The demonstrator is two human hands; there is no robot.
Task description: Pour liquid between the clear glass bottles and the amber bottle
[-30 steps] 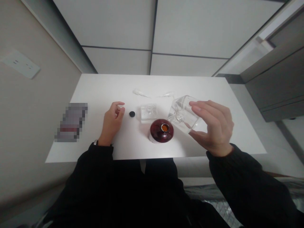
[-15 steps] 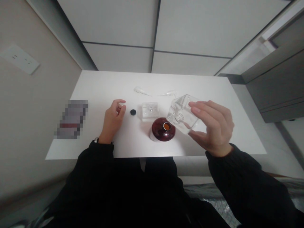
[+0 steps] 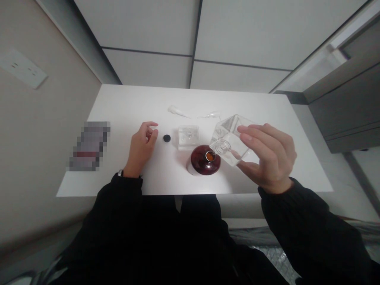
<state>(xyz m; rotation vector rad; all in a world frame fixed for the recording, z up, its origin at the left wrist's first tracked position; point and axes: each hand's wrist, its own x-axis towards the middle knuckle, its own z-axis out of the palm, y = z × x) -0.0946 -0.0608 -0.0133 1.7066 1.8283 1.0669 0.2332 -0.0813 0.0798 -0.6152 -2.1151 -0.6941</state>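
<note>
Clear and angular, a glass bottle is tilted in my right hand, its threaded neck pointing down and left. The fingers and thumb grip it from the right. Just below and left of that neck stands a round dark-red bottle with an uncapped mouth, amber inside. Whether liquid is passing between them I cannot tell. My left hand hovers at or rests on the table, thumb and index finger apart, holding nothing. A small black cap lies right of it. Behind the dark-red bottle sits a clear square block-like piece.
Two clear, slender pieces lie farther back, a left one and a right one. A blurred-out flat item is at the left of the white table. A wall with a socket plate borders the left side.
The clear bottle in my right hand has shifted slightly right and turned a little. My left hand is nearly still. The whole view has moved slightly.
</note>
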